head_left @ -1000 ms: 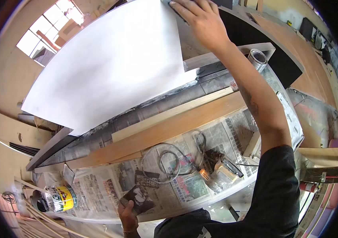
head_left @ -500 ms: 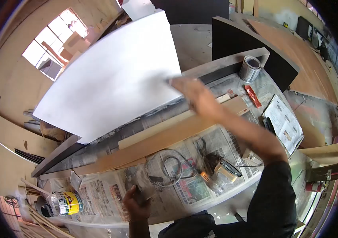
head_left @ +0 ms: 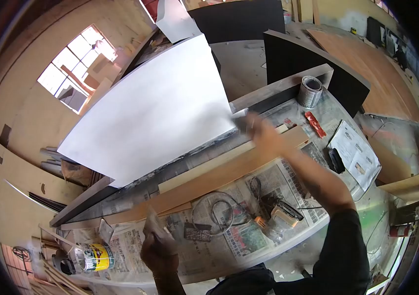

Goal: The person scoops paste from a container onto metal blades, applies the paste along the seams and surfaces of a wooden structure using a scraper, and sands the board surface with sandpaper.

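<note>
My left hand (head_left: 159, 255) is closed around a flat, greyish putty scraper (head_left: 155, 226), held tilted upward over the newspaper-covered table. My right hand (head_left: 263, 132) reaches to the lower right corner of a large white panel (head_left: 145, 113). Its fingers are wrapped round a dark, flat scraper (head_left: 240, 122), blurred by motion, so its exact shape is hidden. The white panel leans upright behind the table, with one curved edge. Faint grey shading shows on its face. Whether the scraper touches the panel I cannot tell.
Long wooden strips (head_left: 219, 172) cross the table. A corded sander (head_left: 283, 216), a cable, a yellow-labelled can (head_left: 96, 256), an open tin (head_left: 311, 92), a red tube (head_left: 315, 124) and a paper-covered board (head_left: 354, 155) lie around. Black curved panels (head_left: 308, 64) stand behind.
My right hand has moved down and right, toward the panel's lower corner. My left hand has tilted the scraper upward. The whole view has shifted slightly.
</note>
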`<action>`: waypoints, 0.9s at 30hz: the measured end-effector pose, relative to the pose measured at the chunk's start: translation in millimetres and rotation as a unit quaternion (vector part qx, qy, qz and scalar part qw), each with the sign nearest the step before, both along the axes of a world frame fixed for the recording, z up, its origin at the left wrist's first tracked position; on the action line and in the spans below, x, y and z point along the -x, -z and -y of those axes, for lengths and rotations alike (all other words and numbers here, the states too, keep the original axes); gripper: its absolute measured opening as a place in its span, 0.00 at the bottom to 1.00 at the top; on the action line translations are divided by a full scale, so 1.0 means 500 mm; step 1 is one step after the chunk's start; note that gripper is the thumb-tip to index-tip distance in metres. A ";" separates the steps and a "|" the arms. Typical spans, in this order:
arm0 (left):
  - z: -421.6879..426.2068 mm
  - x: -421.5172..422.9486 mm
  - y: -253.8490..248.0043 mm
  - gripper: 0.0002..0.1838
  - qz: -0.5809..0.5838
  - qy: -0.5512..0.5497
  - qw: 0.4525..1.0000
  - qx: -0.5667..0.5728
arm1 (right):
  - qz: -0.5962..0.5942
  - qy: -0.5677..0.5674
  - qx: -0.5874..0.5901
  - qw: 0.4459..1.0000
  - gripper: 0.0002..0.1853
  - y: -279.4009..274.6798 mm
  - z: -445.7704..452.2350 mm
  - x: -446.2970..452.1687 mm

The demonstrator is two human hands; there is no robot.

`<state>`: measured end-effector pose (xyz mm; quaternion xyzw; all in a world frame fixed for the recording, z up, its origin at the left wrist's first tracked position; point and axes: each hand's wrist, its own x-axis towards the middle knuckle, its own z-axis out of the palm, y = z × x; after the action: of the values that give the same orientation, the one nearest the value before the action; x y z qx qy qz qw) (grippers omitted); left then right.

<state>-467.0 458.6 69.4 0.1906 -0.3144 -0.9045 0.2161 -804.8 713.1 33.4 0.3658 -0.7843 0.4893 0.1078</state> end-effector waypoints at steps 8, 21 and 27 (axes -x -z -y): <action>-0.043 -0.107 0.090 0.14 0.186 0.006 0.982 -0.028 | 0.345 0.079 0.109 0.929 0.08 -0.258 0.028 0.268; -0.036 -0.136 0.070 0.12 0.201 -0.043 0.975 -0.086 | 0.086 -0.090 0.149 0.981 0.22 -0.315 0.029 -0.138; -0.049 -0.122 0.093 0.14 0.159 0.042 0.972 -0.167 | -0.133 -0.371 0.061 0.917 0.35 -0.122 0.125 -0.475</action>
<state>-406.0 483.1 23.1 0.3521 -0.1968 -0.9106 0.0901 -567.4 650.6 94.3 0.6848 -0.5395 0.4878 0.0445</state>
